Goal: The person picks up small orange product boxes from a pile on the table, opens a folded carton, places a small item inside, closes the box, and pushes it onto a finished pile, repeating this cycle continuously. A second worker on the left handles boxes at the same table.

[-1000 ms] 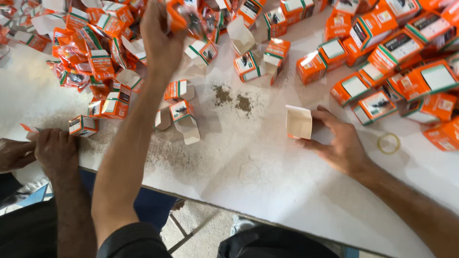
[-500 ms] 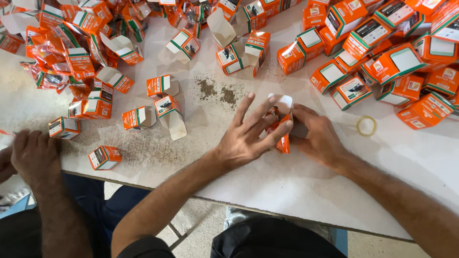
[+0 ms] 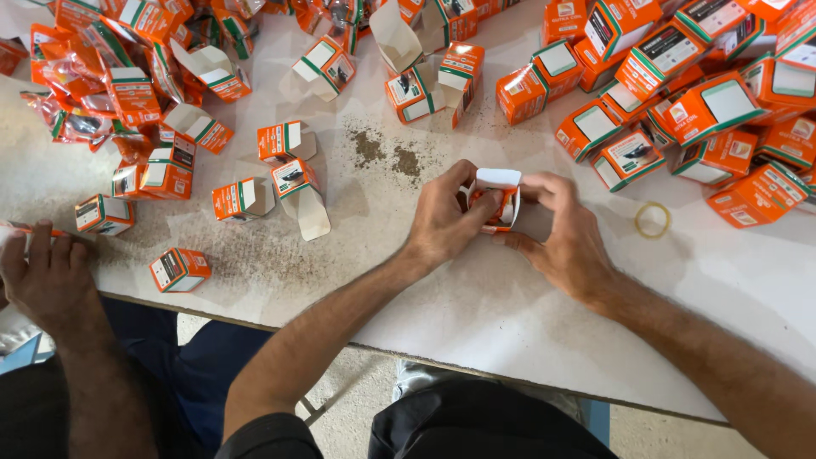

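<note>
Centre of the frame: a small orange-and-white carton (image 3: 496,197), its white top flap standing open, is held upright just above the white worktop (image 3: 476,306) between my two hands. My left hand (image 3: 442,217) closes on the carton's left side, thumb and forefinger pinching its wall; my right hand (image 3: 565,234) closes on its right side, the fingers (image 3: 544,183) curled over the upper edge, so both sets of fingers are grasping the carton rather than released. What lies inside the carton I cannot tell. Just above and left of my left hand, two dark patches of loose crumbs (image 3: 387,157) lie on the worktop. To the right of my right hand, near but apart from it, lies a yellow rubber band (image 3: 653,219). Upper right of the frame: a dense group of closed orange cartons (image 3: 680,110) with white and green panels, many touching one another. Upper left of the frame: a looser heap of open cartons (image 3: 144,93) mixed with crumpled orange wrappers, their flaps sticking out. Between that heap and my left hand, several single cartons lie scattered, one with a long white flap (image 3: 310,212) spread flat. Lower left: one closed carton (image 3: 178,269) sits near the worktop's front edge. Far left edge: another person's hand (image 3: 42,272) rests on the worktop, well apart from mine, fingers laid flat on an orange wrapper.
</note>
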`<act>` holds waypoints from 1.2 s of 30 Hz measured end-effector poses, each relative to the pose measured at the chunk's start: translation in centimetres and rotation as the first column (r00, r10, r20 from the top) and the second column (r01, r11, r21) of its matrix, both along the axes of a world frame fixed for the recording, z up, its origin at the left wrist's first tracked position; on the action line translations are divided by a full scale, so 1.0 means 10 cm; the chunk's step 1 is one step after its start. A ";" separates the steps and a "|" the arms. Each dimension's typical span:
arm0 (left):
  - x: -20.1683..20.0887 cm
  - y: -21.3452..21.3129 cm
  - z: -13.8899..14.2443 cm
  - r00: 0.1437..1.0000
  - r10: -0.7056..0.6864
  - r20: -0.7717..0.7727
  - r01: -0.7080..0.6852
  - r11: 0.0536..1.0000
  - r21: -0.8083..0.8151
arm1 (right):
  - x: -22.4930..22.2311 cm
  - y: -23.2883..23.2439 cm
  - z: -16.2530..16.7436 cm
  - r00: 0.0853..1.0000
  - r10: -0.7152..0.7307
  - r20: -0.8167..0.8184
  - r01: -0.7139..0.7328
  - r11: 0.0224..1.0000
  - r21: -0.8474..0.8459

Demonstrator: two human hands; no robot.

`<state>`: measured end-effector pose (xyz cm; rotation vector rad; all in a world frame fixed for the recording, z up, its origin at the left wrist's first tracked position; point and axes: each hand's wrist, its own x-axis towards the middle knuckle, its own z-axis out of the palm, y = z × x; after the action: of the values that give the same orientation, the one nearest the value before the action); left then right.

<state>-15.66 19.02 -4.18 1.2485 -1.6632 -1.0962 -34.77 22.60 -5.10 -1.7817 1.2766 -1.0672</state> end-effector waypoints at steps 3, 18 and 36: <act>0.01 0.03 -0.05 0.999 -0.005 0.034 0.006 1.000 -0.010 | -0.01 0.01 -0.03 0.987 0.000 -0.160 -0.039 0.970 -0.239; 0.14 -0.10 -0.03 0.981 -0.171 -0.096 0.178 0.981 0.073 | 0.02 -0.02 -0.02 0.972 0.078 -0.222 -0.155 0.920 -0.359; 0.24 0.21 -0.11 0.922 -0.106 0.373 0.344 0.671 -0.657 | -0.02 0.01 -0.01 0.974 0.091 -0.210 -0.165 0.914 -0.370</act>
<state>-13.26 21.08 -5.27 0.7079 -2.2313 -0.2767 -35.00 22.69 -5.19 -2.2780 1.0885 -1.1551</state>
